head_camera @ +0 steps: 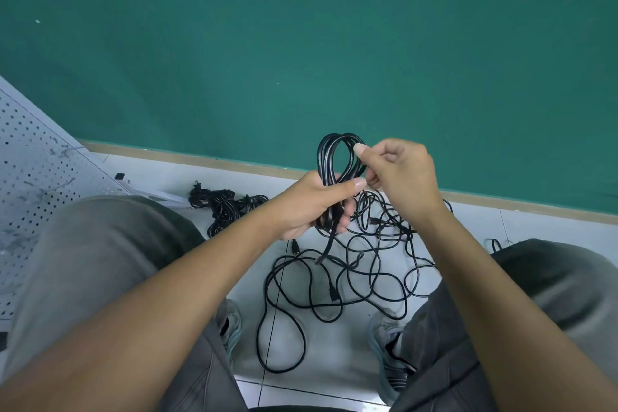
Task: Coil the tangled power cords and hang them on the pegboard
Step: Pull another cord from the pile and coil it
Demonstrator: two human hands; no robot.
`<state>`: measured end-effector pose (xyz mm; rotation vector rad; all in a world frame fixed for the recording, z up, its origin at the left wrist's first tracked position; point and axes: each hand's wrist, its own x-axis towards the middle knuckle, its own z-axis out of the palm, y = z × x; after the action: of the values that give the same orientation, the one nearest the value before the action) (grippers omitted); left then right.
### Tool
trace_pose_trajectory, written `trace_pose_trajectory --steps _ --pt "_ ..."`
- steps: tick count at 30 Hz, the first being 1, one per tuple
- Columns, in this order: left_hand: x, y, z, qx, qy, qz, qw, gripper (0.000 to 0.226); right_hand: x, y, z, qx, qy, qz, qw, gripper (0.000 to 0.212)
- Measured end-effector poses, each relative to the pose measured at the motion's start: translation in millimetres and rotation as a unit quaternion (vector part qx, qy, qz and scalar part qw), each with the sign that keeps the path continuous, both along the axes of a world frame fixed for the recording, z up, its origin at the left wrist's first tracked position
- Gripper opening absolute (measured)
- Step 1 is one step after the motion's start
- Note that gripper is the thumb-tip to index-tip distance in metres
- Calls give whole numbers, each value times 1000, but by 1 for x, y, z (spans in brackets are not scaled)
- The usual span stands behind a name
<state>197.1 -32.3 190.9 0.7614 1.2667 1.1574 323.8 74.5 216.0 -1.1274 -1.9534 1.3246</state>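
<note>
Two bare arms reach out over bent knees in grey trousers, with a shoe showing beside each knee on the white tile floor.

On the far left a white pegboard leans at a slant. No cord hangs on the part that shows, so the hanging step is not done yet.

Next, on the floor near the wall, sits a dark bundle of cords. It looks bunched up, but it is too small to tell if it is neatly coiled.

In the middle, the left hand is curled tight round a coil of black cord. The loops stick up above the fist and a loose tail hangs down from it. So this cord is partly coiled, I think.

Just to the right, the right hand pinches the side of the loops with thumb and fingers, as if laying on one more loop.

Under both hands a big tangle of black cord lies spread on the floor between the feet. That is a lot left to sort out, coil and hang.

Behind it all is a green wall.
</note>
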Motion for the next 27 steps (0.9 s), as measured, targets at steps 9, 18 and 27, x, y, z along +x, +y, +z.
trace_pose_trajectory --steps 9,18,27 --pt "-27 11 6 22 -127 225 966 31 -13 -50 -16 -214 -33 150 965 66" --pt "-64 10 6 3 -18 343 939 35 -14 -66 -12 -69 -81 252 962 20" --pt "-40 3 5 3 228 86 970 55 0 -35 -2 25 -11 98 995 16"
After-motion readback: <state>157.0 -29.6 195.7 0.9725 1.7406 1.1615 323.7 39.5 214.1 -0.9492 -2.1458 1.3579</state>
